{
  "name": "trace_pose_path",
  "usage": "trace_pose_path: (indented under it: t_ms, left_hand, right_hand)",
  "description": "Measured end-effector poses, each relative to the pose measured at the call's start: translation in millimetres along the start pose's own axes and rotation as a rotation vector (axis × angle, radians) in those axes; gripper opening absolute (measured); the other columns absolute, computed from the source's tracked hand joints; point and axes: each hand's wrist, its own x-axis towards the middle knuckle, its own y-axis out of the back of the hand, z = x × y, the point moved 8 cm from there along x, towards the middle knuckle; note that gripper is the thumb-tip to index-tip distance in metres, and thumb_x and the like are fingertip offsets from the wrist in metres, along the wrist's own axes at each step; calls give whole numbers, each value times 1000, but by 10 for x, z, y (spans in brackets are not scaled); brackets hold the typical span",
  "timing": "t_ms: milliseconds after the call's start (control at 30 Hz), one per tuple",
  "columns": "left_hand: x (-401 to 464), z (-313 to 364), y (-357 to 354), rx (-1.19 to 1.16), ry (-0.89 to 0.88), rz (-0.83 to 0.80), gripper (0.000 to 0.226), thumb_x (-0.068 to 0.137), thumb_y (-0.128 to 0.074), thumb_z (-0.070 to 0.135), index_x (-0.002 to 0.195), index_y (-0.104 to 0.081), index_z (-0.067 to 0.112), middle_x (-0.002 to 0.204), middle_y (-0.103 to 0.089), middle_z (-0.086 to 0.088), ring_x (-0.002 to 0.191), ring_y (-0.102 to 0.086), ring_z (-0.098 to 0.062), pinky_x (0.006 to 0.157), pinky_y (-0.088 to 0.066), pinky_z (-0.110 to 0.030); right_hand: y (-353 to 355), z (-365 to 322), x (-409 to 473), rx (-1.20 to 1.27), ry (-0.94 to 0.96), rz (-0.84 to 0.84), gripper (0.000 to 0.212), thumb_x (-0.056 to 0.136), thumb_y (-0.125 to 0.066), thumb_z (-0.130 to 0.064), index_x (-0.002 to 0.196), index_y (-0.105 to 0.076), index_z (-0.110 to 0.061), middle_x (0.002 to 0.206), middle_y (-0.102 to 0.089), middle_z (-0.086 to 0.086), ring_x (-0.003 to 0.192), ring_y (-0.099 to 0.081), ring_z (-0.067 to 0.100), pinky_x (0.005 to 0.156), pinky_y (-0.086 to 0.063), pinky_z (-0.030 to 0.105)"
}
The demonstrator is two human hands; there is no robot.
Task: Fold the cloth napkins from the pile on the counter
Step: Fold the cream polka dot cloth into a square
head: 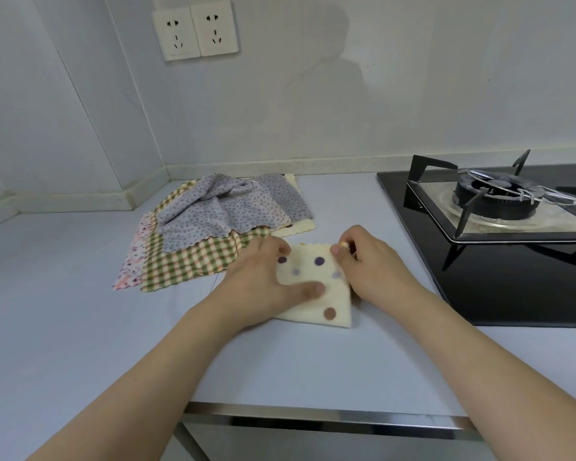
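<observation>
- A cream napkin with coloured dots (316, 287), already folded small, is seen lying on the tabletop (80, 327) just in front of the pile (213, 227).
- It is pressed flat by the left hand (266, 287), fingers spread and thumb laid on the cloth; nothing is gripped by that hand.
- Its far right corner is pinched in the grip of the right hand (369, 264), thumb against forefinger.
- The fold could spring open if the pressing hand is lifted before the crease is set, since the cloth looks thick and soft.
- The edges could end up askew if the pinched corner is pulled sideways.
- The stove (499, 207) stands near on the right; a napkin swept that way could catch on the pot stand.
- No brand, label or writing can be read; only two wall sockets (195, 29) are seen.
</observation>
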Motion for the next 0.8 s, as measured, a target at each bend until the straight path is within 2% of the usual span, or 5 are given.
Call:
trace_pose_path:
  t_ms: [133,333,533,700,800]
  left_hand:
    - [62,-118,77,-374,202,70,63,81,-62,59,132,-47,25,128,-53,4,114,-55,-16,100,-46,-41]
    - [86,-113,-14,-1023,283,45,38,92,-61,36,113,-65,4,102,-74,-12,94,-71,-30,85,-57,-48]
    - [79,20,62,-887,104,350,11,98,-53,25,89,-58,20,83,-69,2,69,-63,-7,61,-53,-25]
    - [90,-30,87,-805,98,439,15,99,-48,32,91,-55,22,94,-68,-5,80,-66,-17,69,-55,-34]
    - [83,-5,114,-713,86,469,21,100,-45,35,84,-50,22,79,-60,5,63,-56,-3,54,-44,-17]
  right_hand:
    - [126,-163,-13,620,89,123,19,94,-55,-11,91,-53,-29,83,-58,-11,65,-51,3,62,-40,19]
    - [260,-165,-33,933,97,266,26,96,-52,-7,110,-50,-29,92,-57,3,76,-55,10,66,-47,19]
    - [-126,126,-13,1030,-415,44,30,98,-45,-42,123,-48,-26,106,-63,-3,94,-64,20,79,-55,38]
    - [-89,71,18,665,-271,112,36,100,-39,-39,91,-58,-10,93,-67,7,85,-64,27,79,-53,40]
    - [-64,75,10,615,-254,174,36,100,-39,-40,88,-54,-10,87,-63,6,79,-60,25,70,-51,37]
